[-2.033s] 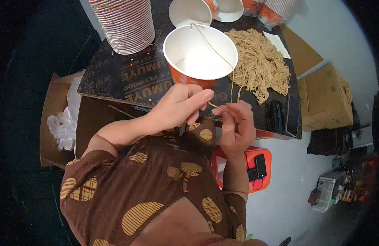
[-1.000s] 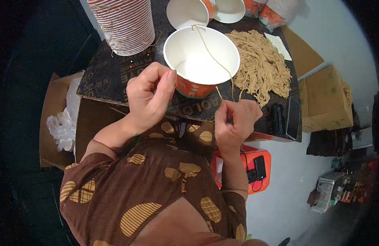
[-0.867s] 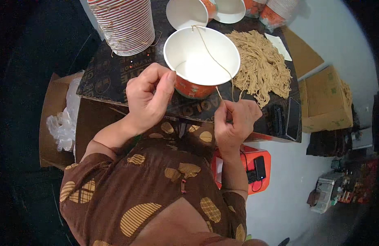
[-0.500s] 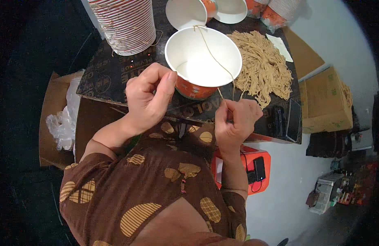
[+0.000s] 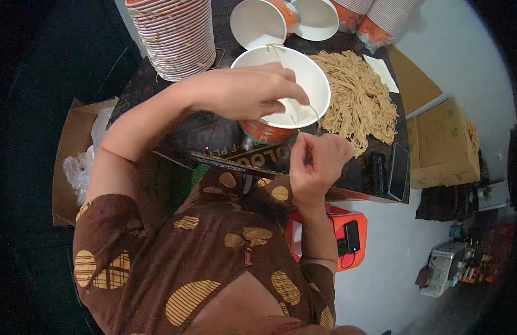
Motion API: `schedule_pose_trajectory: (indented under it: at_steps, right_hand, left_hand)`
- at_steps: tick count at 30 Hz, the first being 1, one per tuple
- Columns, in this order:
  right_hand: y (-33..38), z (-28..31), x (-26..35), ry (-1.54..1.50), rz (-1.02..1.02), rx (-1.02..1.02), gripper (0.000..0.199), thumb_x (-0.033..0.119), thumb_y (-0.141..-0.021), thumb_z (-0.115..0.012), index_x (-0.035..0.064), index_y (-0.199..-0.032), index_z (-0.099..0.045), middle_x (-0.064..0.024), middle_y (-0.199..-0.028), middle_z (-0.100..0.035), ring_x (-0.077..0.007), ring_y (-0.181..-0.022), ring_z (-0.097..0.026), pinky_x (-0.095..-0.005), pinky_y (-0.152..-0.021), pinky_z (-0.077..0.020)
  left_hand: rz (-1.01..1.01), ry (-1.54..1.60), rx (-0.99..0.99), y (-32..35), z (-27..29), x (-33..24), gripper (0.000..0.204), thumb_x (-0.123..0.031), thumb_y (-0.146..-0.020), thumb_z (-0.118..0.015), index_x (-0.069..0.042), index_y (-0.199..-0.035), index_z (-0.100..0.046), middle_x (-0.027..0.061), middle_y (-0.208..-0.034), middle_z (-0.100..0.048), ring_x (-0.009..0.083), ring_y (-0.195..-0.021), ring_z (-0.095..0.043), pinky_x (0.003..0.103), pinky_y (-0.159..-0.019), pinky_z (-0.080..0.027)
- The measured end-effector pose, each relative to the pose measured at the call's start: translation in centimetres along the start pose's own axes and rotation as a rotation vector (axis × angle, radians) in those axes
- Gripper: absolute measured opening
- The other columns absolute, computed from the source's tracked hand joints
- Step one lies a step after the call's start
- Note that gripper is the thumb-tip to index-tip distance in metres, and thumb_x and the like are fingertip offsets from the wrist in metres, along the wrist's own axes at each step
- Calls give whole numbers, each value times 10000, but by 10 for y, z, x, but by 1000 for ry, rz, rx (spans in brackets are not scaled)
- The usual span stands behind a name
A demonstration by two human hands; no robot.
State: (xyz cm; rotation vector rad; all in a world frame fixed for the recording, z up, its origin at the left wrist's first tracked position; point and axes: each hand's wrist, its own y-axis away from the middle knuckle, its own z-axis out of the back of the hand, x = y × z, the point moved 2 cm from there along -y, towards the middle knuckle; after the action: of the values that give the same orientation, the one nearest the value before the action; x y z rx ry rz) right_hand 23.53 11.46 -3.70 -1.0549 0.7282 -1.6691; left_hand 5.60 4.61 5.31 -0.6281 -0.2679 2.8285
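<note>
Thumb and forefinger of the right hand [image 5: 323,161] were closed in a pinch on a tan cord [image 5: 315,111], with a short end poking up past the fingertips; from my remote seat I judged that so small a hold suited so thin a strand and left that end free. The left hand [image 5: 250,92] lay over the mouth of the orange-and-white paper bucket [image 5: 313,79], palm down and fingers loosely curled, its foremost fingertips right by the cord; whether they pinched it or only touched it, I couldn't tell. Taking that bucket as my clock, I saw the cord meet the rim at twelve, pass under the left hand and come over the edge near four to five, with the right hand just outside at five. The bucket stood mouth up, which I reckoned kept the rim open to both hands. A heap of loose tan cords [image 5: 356,97] lay just beside it at three, probably for easy picking. Nested paper buckets [image 5: 175,44] rose at ten, cords draped along their rims, and two tipped paper buckets [image 5: 258,23] rested between eleven and one on the dark plywood table [image 5: 183,137].
</note>
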Motion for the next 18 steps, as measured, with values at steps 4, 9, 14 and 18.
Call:
schedule_pose_trajectory:
  at_steps: [4, 9, 14, 18]
  right_hand:
    - [-2, -3, 0, -13, 16, -7, 189, 29, -731, -735, 97, -857, -611, -47, -739, -493, -259, -757, -509, -405, -784, -340]
    - [-4, 1, 0, -9, 12, 13, 162, 72, -756, -743, 104, -858, -621, -35, -743, -508, -254, -767, -515, -407, -794, -333]
    - [-10, 20, 4, 39, 12, 95, 145, 70, -772, -752, 105, -857, -639, -36, -736, -516, -247, -791, -529, -389, -828, -335]
    - [-12, 28, 7, 49, -4, 138, 137, 91, -775, -748, 111, -853, -637, -37, -770, -531, -250, -848, -531, -398, -861, -319]
  left_hand:
    - [-128, 106, 99, -16, -12, 10, 249, -114, -877, -631, -17, -1104, -668, 170, -1005, -666, 310, -969, -630, 379, -882, -486]
    - [89, 306, 234, -18, -10, 5, 139, -94, -863, -625, 19, -786, -655, 112, -668, -650, 227, -642, -616, 342, -637, -479]
    - [231, 382, 165, -8, -2, -1, 105, -65, -865, -679, 33, -829, -666, 82, -754, -686, 130, -697, -616, 297, -655, -494]
    - [246, 502, 65, -3, -10, -1, 185, -71, -860, -698, 27, -727, -615, 55, -797, -688, 77, -725, -592, 273, -644, -482]
